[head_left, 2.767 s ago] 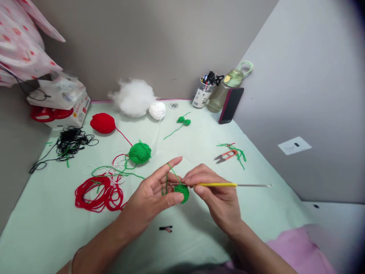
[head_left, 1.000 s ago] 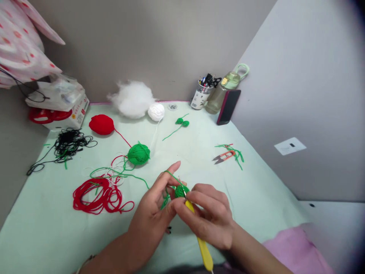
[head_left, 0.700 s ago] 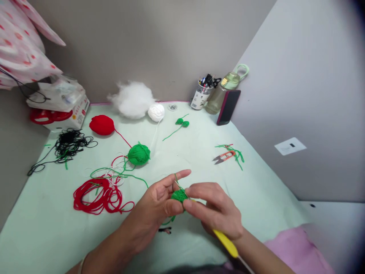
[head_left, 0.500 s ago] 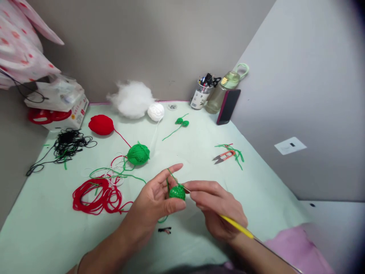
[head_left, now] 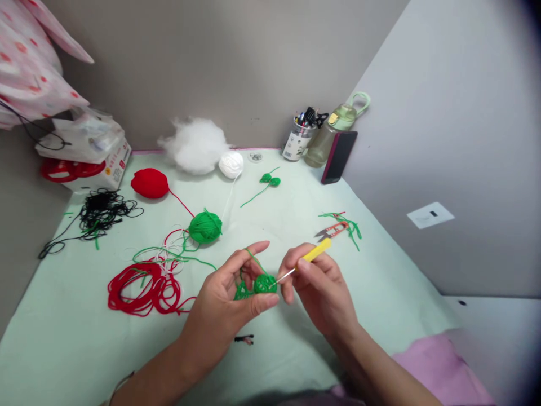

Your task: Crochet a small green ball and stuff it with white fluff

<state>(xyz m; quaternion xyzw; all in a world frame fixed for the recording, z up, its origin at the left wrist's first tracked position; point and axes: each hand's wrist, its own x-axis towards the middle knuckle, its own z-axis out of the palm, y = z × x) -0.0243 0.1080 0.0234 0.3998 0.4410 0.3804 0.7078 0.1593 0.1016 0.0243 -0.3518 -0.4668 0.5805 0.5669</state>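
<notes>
Between thumb and fingers, my left hand pinches a small green crochet piece. A green strand runs from the piece up over my raised left index finger. My right hand grips a crochet hook by its yellow handle, and the hook's thin metal shaft points down left to the piece's right edge. Whether the tip is inside a stitch I cannot tell. Beyond my left hand lies a ball of green yarn, with loose green strands trailing toward the hand.
Red yarn loops, a red ball, black cord, white stuffing and a white ball lie left and behind. Orange thread snips lie right. A phone, bottle and pen cup stand at the back.
My right hand has turned, so the yellow handle now points up and right instead of down along the forearm. The green piece has tilted in my left fingers, showing more of it.
</notes>
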